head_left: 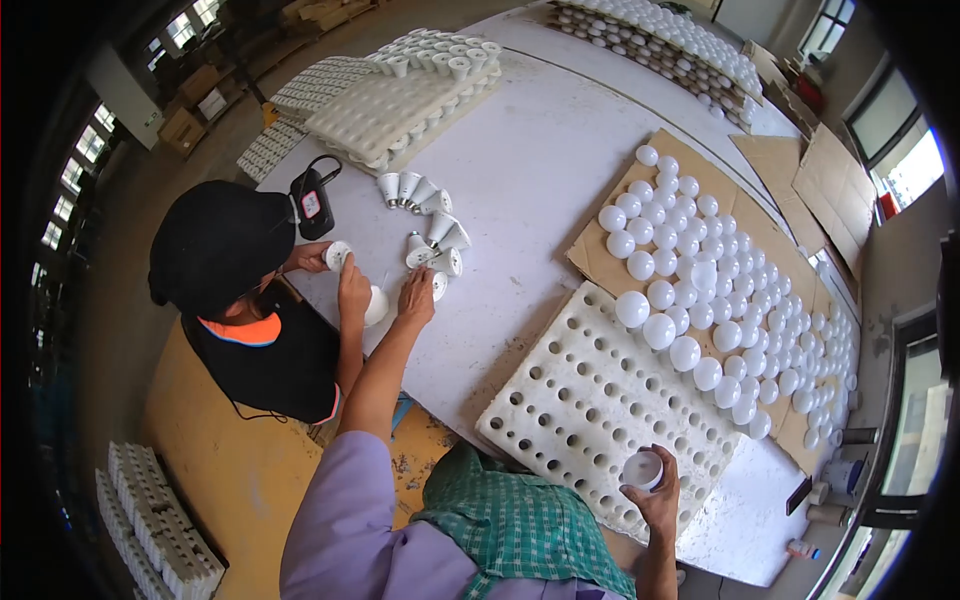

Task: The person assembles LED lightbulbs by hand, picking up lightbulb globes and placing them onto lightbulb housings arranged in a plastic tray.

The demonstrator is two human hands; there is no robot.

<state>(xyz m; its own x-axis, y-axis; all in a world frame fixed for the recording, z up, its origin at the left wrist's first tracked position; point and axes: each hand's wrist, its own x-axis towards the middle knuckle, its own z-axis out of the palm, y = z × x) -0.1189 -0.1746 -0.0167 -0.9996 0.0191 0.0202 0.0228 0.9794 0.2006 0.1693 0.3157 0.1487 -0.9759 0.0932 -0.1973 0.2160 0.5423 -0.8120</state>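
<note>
My left hand is closed at a white bulb base on the table, beside several more white bulb bases set in a curve. My right hand is wrapped round a white bulb cover, its round opening facing up. It is over the near part of a white foam tray with rows of holes. Many round white bulb covers stand on brown cardboard past the tray.
At the left, a co-worker in a black cap holds a white bulb part. A black device lies near them. Stacked trays of bulb bases stand at the back left, more covers at the far end.
</note>
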